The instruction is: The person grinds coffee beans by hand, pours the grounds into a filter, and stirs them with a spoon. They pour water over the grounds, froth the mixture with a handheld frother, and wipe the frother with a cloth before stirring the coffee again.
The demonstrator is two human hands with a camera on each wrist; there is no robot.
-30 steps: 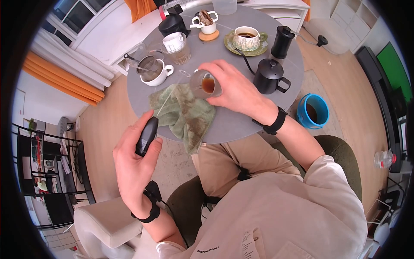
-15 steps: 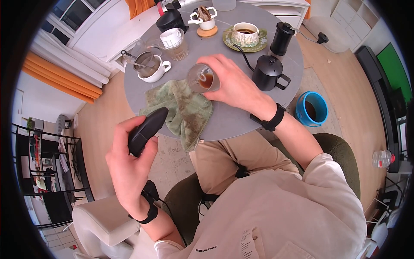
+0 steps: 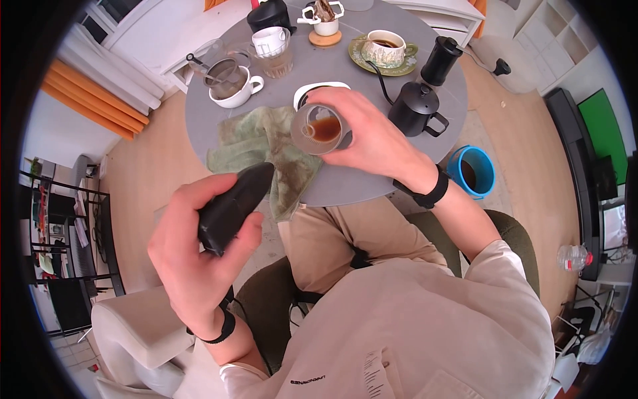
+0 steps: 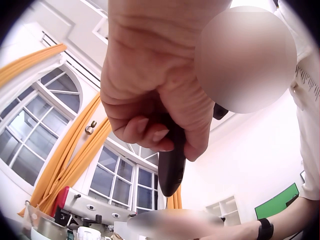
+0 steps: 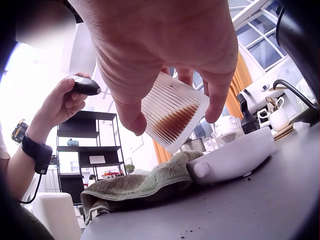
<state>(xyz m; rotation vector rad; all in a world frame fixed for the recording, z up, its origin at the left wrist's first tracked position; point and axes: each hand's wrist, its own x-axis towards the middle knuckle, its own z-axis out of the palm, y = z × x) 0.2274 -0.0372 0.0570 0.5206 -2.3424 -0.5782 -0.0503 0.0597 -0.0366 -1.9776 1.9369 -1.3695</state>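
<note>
My left hand (image 3: pixel 179 246) grips the black handle of a handheld milk frother (image 3: pixel 232 209), tilted toward the glass. Its thin rod shows faintly in the right wrist view, and a pale whisk coil appears inside the glass's mouth in the head view. Thumb and fingers of my right hand (image 3: pixel 375 133) hold the ribbed clear glass (image 5: pixel 172 107), tipped with its mouth toward me and brown liquid pooled along one side. Below it in the right wrist view, a green cloth (image 5: pixel 145 182) lies on the table beside a white scale-like device (image 5: pixel 237 155).
Left on the grey table (image 3: pixel 359 183) stand a white cup with a strainer (image 3: pixel 229 93) and a glass with a white cup in it (image 3: pixel 276 63). Right are a black kettle (image 3: pixel 415 110), a coffee cup on a saucer (image 3: pixel 385 50) and a grinder (image 3: pixel 440 61). A blue bucket (image 3: pixel 475 169) stands on the floor.
The frother has swung toward the glass, its whisk coil passing from beside the glass into its mouth. The white device has come into view behind my right hand as the head view shifted.
</note>
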